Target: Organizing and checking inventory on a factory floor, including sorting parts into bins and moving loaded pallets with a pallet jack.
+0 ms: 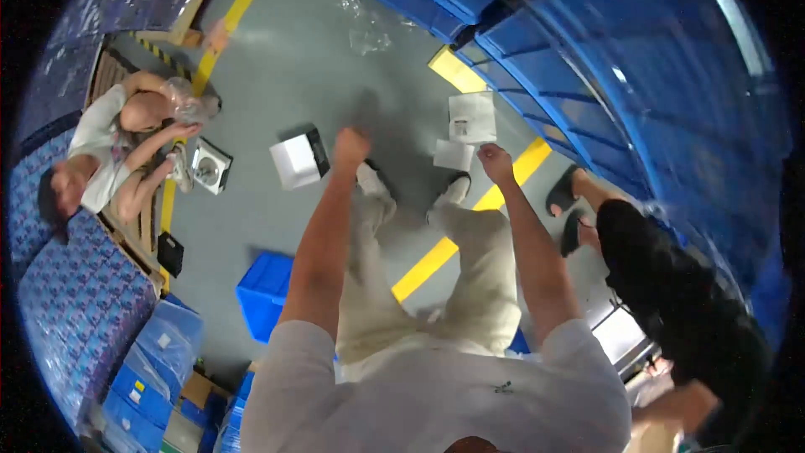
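My left hand (352, 148) hangs over the floor with its fingers curled closed; whatever may be inside is hidden. Just left of it lies a white flat box (295, 161) with a black side. My right hand (495, 163) is also closed, and its grip hides any contents. Beside that hand, a small white sheet or flat packet (454, 155) lies on the floor. Farther off is a larger whitish flat package (472, 117) with a small dark mark. Both hands appear in the picture apart from each other, in front of my legs.
At left a co-worker (101, 151) sits holding clear plastic, near a white boxed item (210, 166). Another person (671, 310) is at right. Blue bins (570, 75) line the right side; a blue crate (265, 292) stands left of my legs. Clear plastic wrap (366, 29) lies ahead.
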`<move>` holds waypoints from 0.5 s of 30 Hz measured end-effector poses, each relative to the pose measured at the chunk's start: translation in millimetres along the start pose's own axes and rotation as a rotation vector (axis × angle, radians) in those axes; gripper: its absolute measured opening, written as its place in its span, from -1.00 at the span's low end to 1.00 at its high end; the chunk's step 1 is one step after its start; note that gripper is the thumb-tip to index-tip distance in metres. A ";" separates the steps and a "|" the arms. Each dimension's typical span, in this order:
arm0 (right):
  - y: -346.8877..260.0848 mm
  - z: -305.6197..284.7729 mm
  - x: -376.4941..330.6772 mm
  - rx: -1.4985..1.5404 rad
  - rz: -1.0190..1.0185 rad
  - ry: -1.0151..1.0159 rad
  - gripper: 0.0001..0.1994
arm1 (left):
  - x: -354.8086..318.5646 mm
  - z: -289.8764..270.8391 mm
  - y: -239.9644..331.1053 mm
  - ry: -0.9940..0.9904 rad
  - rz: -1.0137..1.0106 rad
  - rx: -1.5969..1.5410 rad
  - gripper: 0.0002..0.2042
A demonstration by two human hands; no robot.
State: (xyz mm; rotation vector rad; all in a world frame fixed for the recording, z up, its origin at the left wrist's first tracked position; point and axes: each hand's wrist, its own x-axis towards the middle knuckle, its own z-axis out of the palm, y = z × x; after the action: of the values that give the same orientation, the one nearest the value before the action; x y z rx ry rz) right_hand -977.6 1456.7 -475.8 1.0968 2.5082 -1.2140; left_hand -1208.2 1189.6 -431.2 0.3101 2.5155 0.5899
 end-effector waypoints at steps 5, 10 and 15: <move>69.0 89.5 126.9 -0.124 -0.053 0.106 -0.73 | 157.1 94.6 -37.2 0.176 0.142 0.076 -0.68; 194.4 80.7 239.4 -0.737 -0.144 0.395 -0.49 | 295.0 181.5 -14.3 0.262 0.291 0.084 -0.58; 140.9 107.8 262.4 -0.316 0.195 0.158 -0.31 | 357.5 159.3 -27.9 0.529 -0.253 0.101 -0.38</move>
State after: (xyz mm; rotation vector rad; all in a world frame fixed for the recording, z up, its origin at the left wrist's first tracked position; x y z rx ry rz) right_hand -1091.4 1580.0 -744.5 1.3547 2.5148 -0.6766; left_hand -1421.3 1338.3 -725.3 -0.1549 3.0319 0.4902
